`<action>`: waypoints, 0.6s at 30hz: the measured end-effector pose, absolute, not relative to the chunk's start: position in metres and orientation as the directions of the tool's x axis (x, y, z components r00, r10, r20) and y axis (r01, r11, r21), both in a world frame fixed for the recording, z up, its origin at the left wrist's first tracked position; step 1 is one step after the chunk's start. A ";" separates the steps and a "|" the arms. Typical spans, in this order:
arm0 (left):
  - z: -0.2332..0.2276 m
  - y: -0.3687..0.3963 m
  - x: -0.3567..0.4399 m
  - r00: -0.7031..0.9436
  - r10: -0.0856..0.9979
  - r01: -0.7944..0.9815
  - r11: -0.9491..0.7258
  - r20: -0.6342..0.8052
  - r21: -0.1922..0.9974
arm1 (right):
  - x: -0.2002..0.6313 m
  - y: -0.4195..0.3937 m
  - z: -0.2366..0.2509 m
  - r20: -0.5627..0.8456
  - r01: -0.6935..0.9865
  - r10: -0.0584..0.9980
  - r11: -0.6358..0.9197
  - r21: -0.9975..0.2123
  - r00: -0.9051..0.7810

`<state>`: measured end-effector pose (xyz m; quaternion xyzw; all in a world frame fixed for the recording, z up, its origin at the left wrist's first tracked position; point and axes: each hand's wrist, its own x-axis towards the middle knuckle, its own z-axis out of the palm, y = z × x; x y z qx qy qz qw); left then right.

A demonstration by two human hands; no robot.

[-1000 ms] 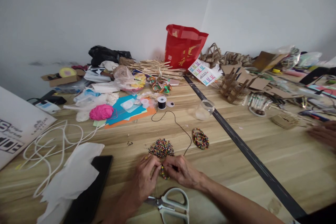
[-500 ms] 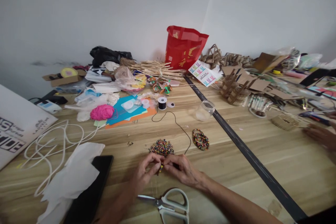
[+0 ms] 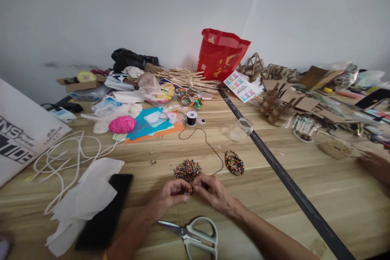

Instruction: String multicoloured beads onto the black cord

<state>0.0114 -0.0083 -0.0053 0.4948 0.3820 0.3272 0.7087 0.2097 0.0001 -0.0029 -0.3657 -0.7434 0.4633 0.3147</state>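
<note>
A short beaded strand (image 3: 188, 192) sits in the narrow gap between the 2 hands, at the fingertips of both and mostly hidden by them. The left hand (image 3: 171, 195) is on its left side, thumb and fingers nearly closed, pinching the beads. The right hand (image 3: 213, 193) meets it from the other side, its thumb and fingertips pressed together at the strand's end; whether they grip bead or cord is too small to tell.

Just beyond the fingers lies 1 pile of loose multicoloured beads (image 3: 188, 170). A black cord (image 3: 210, 144) curves across the surface (image 3: 274, 211) from near a spool (image 3: 191, 118) and runs out of sight at the right hand. To the right of the pile, apart from it, lie overlapping beaded loops (image 3: 234, 163). On the near side of the hands, scissors (image 3: 201, 233) lie with their 2 pale handles to the right. Farther left, white paper (image 3: 88, 195) partly covers a flat black object (image 3: 112, 211). Past the loops stands 1 clear jar (image 3: 241, 130), touching the dark strip (image 3: 274, 160).
</note>
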 end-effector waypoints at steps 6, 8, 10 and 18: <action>-0.006 -0.008 0.012 0.504 0.845 -0.081 0.250 -0.177 0.965 | 0.209 0.000 -0.007 0.123 0.231 0.832 0.287 -0.930 -0.540; -0.006 -0.008 0.011 0.504 0.851 -0.116 0.235 -0.147 0.965 | 0.209 0.001 -0.007 0.118 0.224 0.831 0.279 -0.934 -0.544; -0.006 -0.007 0.010 0.501 0.855 -0.156 0.242 -0.134 0.958 | 0.209 0.001 -0.005 0.114 0.222 0.830 0.274 -0.936 -0.546; -0.008 -0.005 0.005 0.493 0.849 -0.247 0.347 -0.191 0.905 | 0.214 0.004 0.001 0.102 0.314 0.848 0.301 -0.901 -0.519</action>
